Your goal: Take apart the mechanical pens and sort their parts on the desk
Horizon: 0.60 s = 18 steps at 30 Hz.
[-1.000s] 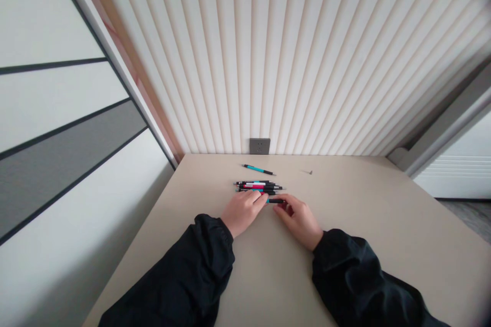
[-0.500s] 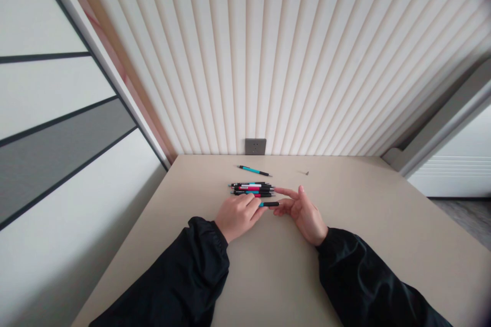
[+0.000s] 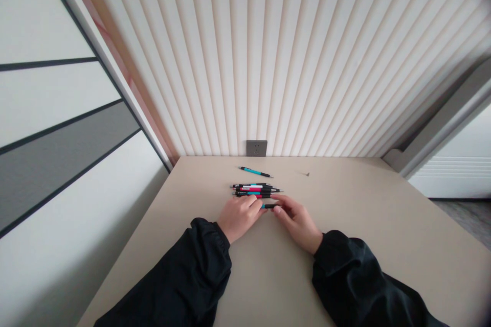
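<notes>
The left hand [image 3: 241,217] holds a thin pen [image 3: 270,206], hiding its left part; the right hand [image 3: 299,222] pinches its black right end.

No words are legible: pale marks [image 3: 246,188] on the pens [image 3: 262,190] just beyond the gripping left hand [image 3: 238,216] are too small.

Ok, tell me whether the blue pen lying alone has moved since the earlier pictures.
No: the lone blue pen keeps its place just in front of the wall socket; only the camera view shifted.
</notes>
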Available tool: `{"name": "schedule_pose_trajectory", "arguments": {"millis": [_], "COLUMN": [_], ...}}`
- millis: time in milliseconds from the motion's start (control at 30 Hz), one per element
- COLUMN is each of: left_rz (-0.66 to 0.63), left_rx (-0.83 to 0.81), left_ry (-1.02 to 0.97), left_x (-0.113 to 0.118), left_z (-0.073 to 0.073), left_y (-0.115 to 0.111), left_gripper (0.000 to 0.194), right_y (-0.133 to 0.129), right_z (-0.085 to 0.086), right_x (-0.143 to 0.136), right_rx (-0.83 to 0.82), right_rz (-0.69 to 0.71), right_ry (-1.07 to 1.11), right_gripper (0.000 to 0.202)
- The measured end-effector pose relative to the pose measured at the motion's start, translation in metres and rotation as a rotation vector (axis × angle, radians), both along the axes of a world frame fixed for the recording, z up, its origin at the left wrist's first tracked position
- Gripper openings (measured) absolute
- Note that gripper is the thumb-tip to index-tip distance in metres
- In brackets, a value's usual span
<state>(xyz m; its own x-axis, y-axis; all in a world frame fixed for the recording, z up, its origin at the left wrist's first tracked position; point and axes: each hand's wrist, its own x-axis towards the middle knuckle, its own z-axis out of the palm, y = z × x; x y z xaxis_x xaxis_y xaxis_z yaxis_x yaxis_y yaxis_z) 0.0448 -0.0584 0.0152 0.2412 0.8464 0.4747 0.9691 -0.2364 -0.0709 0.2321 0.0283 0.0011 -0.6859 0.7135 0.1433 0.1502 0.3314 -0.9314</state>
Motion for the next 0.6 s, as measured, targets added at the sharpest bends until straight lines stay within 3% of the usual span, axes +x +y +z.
{"name": "schedule_pose_trajectory", "arguments": {"millis": [133,467,600], "left_rz": [-0.009,-0.001,-0.015], "left_rx": [0.002,-0.012,-0.011], "left_ry": [0.016,0.043,0.062], "left_x": [-0.0002,0.0005,0.0014], "left_z": [-0.0010,0.0007,0.0020], "left_y": [0.0002,-0.0015,-0.0023], "left_gripper": [0.023,0.023,0.025], "right_y": [-0.0010,-0.0022,-0.0017], "right_z": [0.0012,0.0048,0.0053], "right_x": [0.0006,0.0005,-0.0006], "right_rx": [0.071,0.129,0.134], "right_rz": [0.001,0.028,0.069], "right_ry": [-0.047,-0.065,-0.078], "right_gripper": [0.028,0.039,0.024]}}
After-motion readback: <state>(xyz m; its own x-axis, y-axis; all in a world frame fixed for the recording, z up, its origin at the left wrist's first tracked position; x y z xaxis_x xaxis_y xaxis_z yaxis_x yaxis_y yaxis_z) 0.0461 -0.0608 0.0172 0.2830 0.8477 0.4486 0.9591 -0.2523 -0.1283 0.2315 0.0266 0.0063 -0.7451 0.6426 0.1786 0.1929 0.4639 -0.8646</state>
